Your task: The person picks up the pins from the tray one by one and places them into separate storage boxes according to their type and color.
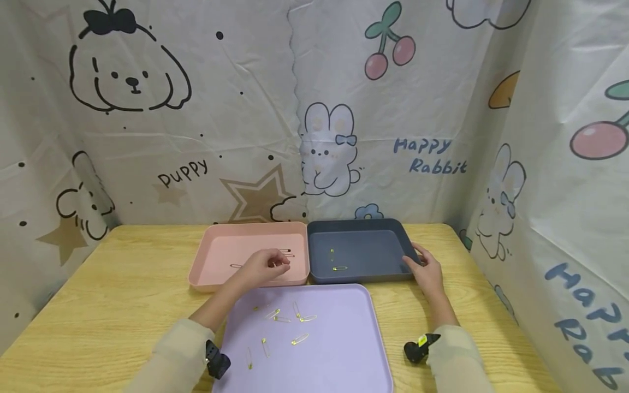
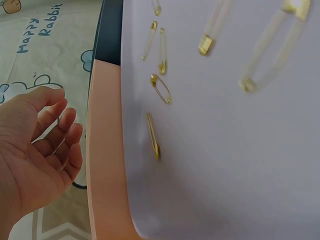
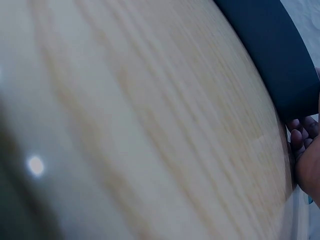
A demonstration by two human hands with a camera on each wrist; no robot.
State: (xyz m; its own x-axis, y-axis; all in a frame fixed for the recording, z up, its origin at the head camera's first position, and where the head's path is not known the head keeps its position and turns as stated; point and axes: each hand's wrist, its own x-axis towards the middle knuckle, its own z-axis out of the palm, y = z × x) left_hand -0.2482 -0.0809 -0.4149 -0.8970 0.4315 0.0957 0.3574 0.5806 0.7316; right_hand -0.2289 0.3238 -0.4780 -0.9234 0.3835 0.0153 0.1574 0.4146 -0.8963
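Observation:
My left hand hovers over the right part of the pink tray. Its fingers are loosely bent, and nothing shows between them in the left wrist view. A few dark safety pins lie in that tray, one safety pin left of the hand, others partly behind it. With the thumb over the rim and fingers outside, my right hand grips the right side of the dark blue tray. Inside the blue tray lies a gold safety pin, with another gold piece behind it.
A lilac tray sits in front of both smaller trays, with several gold safety pins scattered on its left half. All trays stand on a wood-grain table. Printed cloth hangs behind and at both sides.

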